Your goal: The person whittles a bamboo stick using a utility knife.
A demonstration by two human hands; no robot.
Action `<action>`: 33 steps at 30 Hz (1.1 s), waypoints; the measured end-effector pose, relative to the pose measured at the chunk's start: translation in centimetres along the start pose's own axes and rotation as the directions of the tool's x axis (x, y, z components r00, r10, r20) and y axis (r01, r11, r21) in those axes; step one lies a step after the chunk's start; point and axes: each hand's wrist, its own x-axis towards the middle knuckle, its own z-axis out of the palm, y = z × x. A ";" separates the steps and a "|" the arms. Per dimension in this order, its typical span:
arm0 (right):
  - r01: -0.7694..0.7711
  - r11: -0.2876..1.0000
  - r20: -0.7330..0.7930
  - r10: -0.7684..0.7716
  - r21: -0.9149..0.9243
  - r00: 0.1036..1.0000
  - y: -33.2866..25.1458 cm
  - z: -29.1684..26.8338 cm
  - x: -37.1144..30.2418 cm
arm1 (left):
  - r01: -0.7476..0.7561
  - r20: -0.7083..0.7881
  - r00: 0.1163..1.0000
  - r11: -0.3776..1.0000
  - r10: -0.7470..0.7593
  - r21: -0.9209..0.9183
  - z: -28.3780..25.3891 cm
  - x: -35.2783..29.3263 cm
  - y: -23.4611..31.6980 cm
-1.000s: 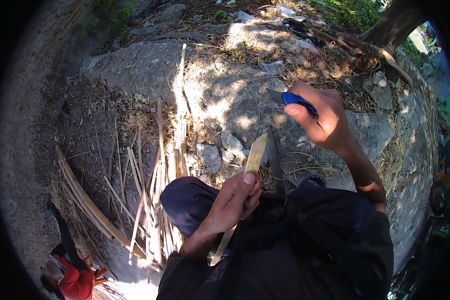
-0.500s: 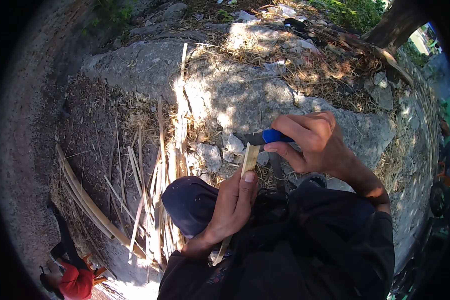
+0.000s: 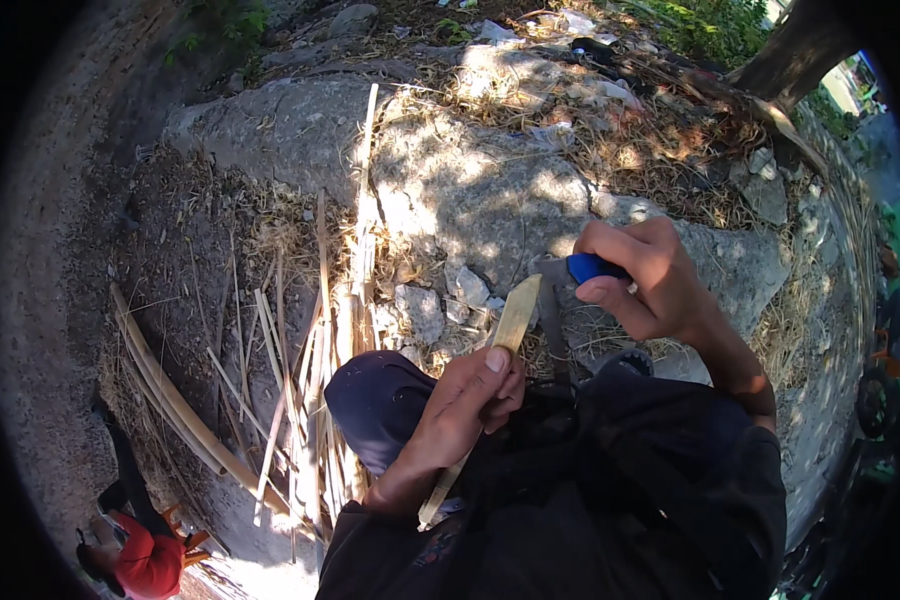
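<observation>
Knife (image 3: 588,267) farther right, in right hand (image 3: 648,275)

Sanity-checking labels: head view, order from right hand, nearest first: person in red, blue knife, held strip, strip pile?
1. Blue knife, in right hand
2. Held strip, in left hand
3. Strip pile, farther left
4. Person in red, lower left

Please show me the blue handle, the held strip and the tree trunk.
Blue handle (image 3: 592,267): head view, its exposed side.
Held strip (image 3: 517,313): head view, face of its upper length.
Tree trunk (image 3: 793,52): head view, its visible middle.
</observation>
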 end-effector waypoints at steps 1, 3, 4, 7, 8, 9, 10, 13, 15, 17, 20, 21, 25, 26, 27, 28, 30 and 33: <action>0.047 0.997 0.091 -0.042 -0.059 0.995 -0.7 -0.1 0.1 | 0.001 -0.002 1.000 1.000 -0.001 0.001 0.2 -0.1 0.2; 0.136 0.983 0.144 -0.118 -0.122 0.983 -1.0 0.6 0.1 | 0.040 -0.080 0.996 0.998 -0.036 0.054 0.6 -0.3 0.9; 0.137 0.983 0.146 -0.119 -0.121 0.982 -0.9 0.8 0.0 | 0.040 -0.082 0.996 0.998 -0.035 0.052 0.8 -0.1 0.5; 0.129 0.977 0.120 -0.109 -0.170 0.987 -0.9 1.2 -0.2 | -0.270 -0.158 0.913 0.847 0.376 0.458 1.3 0.5 -0.7; 0.122 0.976 0.118 -0.102 -0.181 0.988 -0.9 1.2 -0.1 | -0.269 -0.158 0.913 0.847 0.376 0.459 1.2 0.4 -0.5; 0.116 0.974 0.115 -0.095 -0.193 0.989 -0.9 1.2 -0.1 | -0.225 -0.161 0.919 0.816 0.359 0.532 1.2 0.3 -0.2; 0.115 0.974 0.114 -0.095 -0.193 0.989 -0.9 1.3 -0.2 | -0.180 -0.165 0.925 0.779 0.341 0.601 1.2 0.2 -0.1; 0.108 0.962 0.115 -0.082 -0.250 0.990 -0.9 1.3 -0.3 | -0.144 -0.164 0.929 0.733 0.331 0.665 0.9 0.2 -0.4; 0.141 0.956 0.060 -0.130 -0.259 0.990 -0.8 1.5 -0.3 | -0.155 -0.167 0.924 0.735 0.345 0.661 1.2 0.3 -0.3; 0.137 0.958 0.060 -0.126 -0.250 0.990 -0.8 1.4 -0.2 | -0.166 -0.172 0.917 0.735 0.361 0.658 1.5 0.2 -0.1; 0.025 0.957 0.015 -0.021 -0.290 1.000 -0.2 1.2 -0.1 | -0.154 -0.175 0.921 0.737 0.348 0.658 2.0 -0.1 -0.1; -0.084 0.940 -0.035 0.076 -0.331 0.996 0.4 0.9 0.1 | -0.249 -0.044 0.928 0.703 0.370 0.666 2.5 -0.9 -0.6; -0.482 0.829 -0.079 0.481 -0.283 0.873 6.8 -2.1 0.4 | -0.280 0.030 0.941 0.729 0.336 0.625 3.5 -1.0 -0.7; -0.479 0.830 -0.078 0.479 -0.286 0.875 7.0 -2.4 0.0 | -0.183 -0.062 0.960 0.780 0.273 0.598 2.7 -0.6 -0.8; -0.439 0.886 -0.088 0.430 -0.148 0.899 7.0 -2.5 -0.4 | -0.176 -0.087 0.962 0.830 0.259 0.529 1.7 -0.1 -0.7; -0.387 0.922 -0.105 0.385 0.000 0.917 6.7 -2.3 -1.0 | -0.172 -0.091 0.962 0.830 0.257 0.530 1.6 0.0 -0.3; -0.366 0.931 -0.055 0.366 0.014 0.929 3.8 -1.3 -0.7 | -0.149 -0.157 0.963 0.916 0.220 0.372 1.6 0.1 0.1; -0.123 0.991 -0.101 0.116 -0.060 0.988 0.4 -0.4 -0.5 | -0.143 -0.157 0.963 0.906 0.221 0.398 1.8 0.3 0.0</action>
